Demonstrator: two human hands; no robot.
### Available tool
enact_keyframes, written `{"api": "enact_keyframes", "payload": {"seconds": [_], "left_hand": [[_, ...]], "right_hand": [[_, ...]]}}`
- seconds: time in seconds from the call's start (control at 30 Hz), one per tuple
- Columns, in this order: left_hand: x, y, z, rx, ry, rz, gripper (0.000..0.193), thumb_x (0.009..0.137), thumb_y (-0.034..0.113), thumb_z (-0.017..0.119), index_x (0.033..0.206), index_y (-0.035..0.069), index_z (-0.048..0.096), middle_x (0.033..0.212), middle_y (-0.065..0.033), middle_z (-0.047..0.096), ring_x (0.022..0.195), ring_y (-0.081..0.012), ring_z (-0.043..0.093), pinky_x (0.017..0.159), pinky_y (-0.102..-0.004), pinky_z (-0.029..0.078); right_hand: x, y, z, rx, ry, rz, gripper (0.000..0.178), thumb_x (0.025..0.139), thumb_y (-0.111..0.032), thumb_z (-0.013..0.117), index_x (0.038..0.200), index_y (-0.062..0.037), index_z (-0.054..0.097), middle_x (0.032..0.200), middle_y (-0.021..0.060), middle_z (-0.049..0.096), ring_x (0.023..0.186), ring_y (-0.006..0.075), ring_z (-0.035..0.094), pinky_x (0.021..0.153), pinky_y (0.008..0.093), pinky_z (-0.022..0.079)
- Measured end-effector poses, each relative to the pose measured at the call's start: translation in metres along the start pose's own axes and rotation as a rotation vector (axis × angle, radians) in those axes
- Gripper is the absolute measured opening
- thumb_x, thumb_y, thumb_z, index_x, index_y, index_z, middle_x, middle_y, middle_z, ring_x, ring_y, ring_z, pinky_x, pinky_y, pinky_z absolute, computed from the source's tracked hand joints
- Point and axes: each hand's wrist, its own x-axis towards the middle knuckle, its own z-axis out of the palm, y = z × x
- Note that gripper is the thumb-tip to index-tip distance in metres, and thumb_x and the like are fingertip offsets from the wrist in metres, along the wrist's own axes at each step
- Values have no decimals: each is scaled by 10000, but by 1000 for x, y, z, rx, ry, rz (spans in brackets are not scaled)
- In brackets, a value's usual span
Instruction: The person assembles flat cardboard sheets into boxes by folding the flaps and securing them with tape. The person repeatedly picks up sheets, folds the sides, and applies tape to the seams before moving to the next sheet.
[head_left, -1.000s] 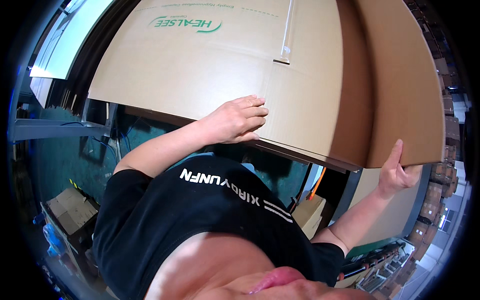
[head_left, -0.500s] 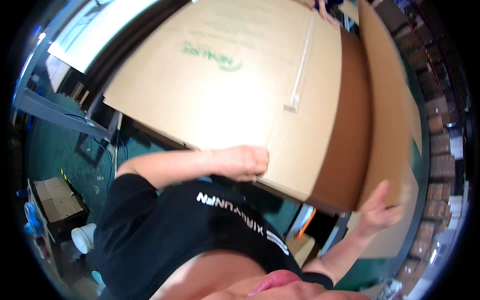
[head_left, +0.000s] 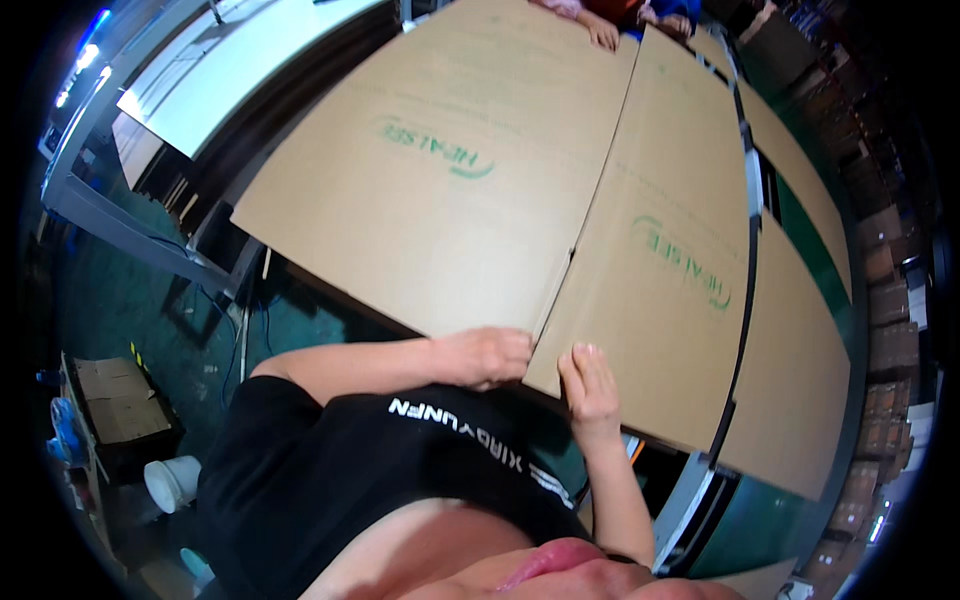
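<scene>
Flattened carton (head_left: 480, 200): far edge runs out of frame at top. Another person's hands (head_left: 600, 30) there, cut off. Left hand (head_left: 487, 355) fingertips hidden under near edge.

A dark green workshop floor (head_left: 130, 300) spreads beneath a grey metal table frame (head_left: 120, 225), with a white tabletop (head_left: 230, 70) brightly lit at upper left. Brown cardboard boxes (head_left: 885, 330) stack along the right wall; a white plastic bucket (head_left: 172, 482) stands lower left.
</scene>
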Motion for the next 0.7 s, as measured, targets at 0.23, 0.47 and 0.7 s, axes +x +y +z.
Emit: {"api": "enact_keyframes", "payload": {"seconds": [0.23, 0.47, 0.7], "left_hand": [[6, 15, 9, 119, 184, -65, 199, 681, 21, 686, 666, 26, 488, 809, -108, 518, 863, -296, 554, 864, -420, 489], [12, 16, 9, 186, 84, -128, 215, 683, 120, 726, 682, 53, 522, 825, -67, 540, 865, -280, 537, 792, -401, 475], [19, 5, 6, 201, -6, -32, 221, 656, 86, 677, 641, 81, 457, 691, -51, 410, 712, -260, 458, 676, -378, 427]], "right_hand": [[19, 1, -25, 219, -335, 12, 473, 685, 1, 637, 1150, 11, 554, 1266, 212, 519, 1243, 379, 463, 1061, 473, 368], [44, 23, -1, 576, -383, -89, 560, 561, -60, 728, 1080, 3, 529, 1185, 173, 528, 1267, 387, 428, 1109, 494, 308], [51, 31, 17, 624, -348, -179, 444, 523, -97, 752, 886, -24, 509, 968, 136, 519, 1082, 336, 498, 1107, 475, 324]]}}
